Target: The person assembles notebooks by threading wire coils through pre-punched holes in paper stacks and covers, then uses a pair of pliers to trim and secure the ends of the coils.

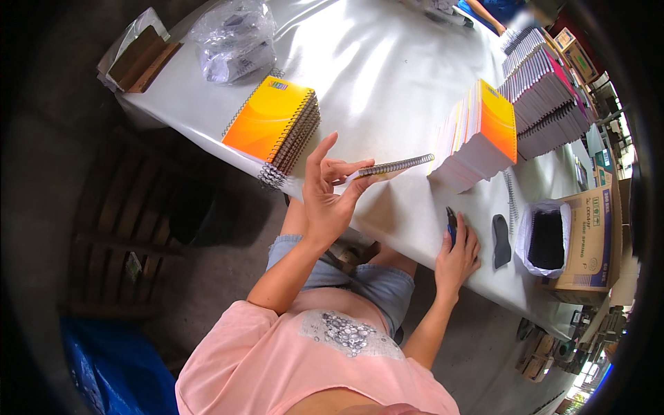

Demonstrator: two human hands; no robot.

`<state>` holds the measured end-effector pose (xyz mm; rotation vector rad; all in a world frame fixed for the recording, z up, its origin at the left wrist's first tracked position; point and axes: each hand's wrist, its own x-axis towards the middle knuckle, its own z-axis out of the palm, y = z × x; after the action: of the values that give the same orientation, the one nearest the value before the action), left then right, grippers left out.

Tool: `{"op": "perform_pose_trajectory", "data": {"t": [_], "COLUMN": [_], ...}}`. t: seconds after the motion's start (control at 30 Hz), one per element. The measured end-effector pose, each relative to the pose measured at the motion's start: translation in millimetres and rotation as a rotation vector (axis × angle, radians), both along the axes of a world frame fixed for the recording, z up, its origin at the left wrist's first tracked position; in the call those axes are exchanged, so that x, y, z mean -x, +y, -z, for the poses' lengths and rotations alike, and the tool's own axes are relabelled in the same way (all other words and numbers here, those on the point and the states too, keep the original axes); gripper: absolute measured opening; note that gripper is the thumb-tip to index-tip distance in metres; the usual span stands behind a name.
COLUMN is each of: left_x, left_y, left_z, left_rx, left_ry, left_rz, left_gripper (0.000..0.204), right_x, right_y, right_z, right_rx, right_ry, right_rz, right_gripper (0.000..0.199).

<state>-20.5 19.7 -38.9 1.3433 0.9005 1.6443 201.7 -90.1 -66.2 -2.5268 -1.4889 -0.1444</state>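
Observation:
A spiral notebook [398, 167], seen nearly edge-on with its wire coil uppermost, is pinched between the thumb and fingers of my left hand [330, 190]. That hand is raised over the table's front edge, index finger pointing up. My right hand [458, 257] rests at the edge, curled round a small black and blue hand tool that looks like pliers [452, 225]. To the left lies a stack of yellow and orange spiral notebooks [270, 124]. Beyond my right hand stands a block of unbound notebook pages with yellow-orange covers [477, 138].
On the white-covered table [373, 90], loose wire coils [511, 200] and a dark grey flat piece [501, 241] lie right. A white-lined container [544, 238] adjoins a cardboard box [588, 238]. Tall notebook stacks [543, 97] and a plastic bag [235, 45] stand farther back. Another person's arm [485, 15] shows.

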Motion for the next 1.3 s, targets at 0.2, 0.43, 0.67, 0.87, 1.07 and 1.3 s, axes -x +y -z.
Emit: {"op": "perform_pose_trajectory", "data": {"t": [0.2,0.43,0.67,0.87,1.07,1.3], "left_x": [0,2,-1,-2,17,39], "left_y": [-6,-8,-12,-3,-5,-20], "left_z": [4,-6,-4,-6,-24,-41], "left_rx": [-0.180,-0.280,-0.321,-0.168,-0.144,-0.196], "left_ry": [0.097,0.058,0.049,-0.320,-0.522,-0.571], "left_rz": [-0.091,-0.097,-0.122,-0.178,-0.182,-0.171], "left_gripper": [0.078,0.072,0.067,0.067,0.048,0.032], "right_x": [82,104,100,94,22,104], "right_y": [16,25,22,25,4,74], "right_z": [-66,-90,-81,-63,-23,-58], "right_rx": [-0.568,-0.448,-0.087,-0.419,-0.085,-0.663], "right_ry": [0.598,0.334,1.696,0.821,0.115,1.164], "right_rz": [-0.544,-0.701,-0.528,-0.709,-0.308,-0.598], "right_gripper": [0.030,0.031,0.036,0.032,0.035,0.039]}}
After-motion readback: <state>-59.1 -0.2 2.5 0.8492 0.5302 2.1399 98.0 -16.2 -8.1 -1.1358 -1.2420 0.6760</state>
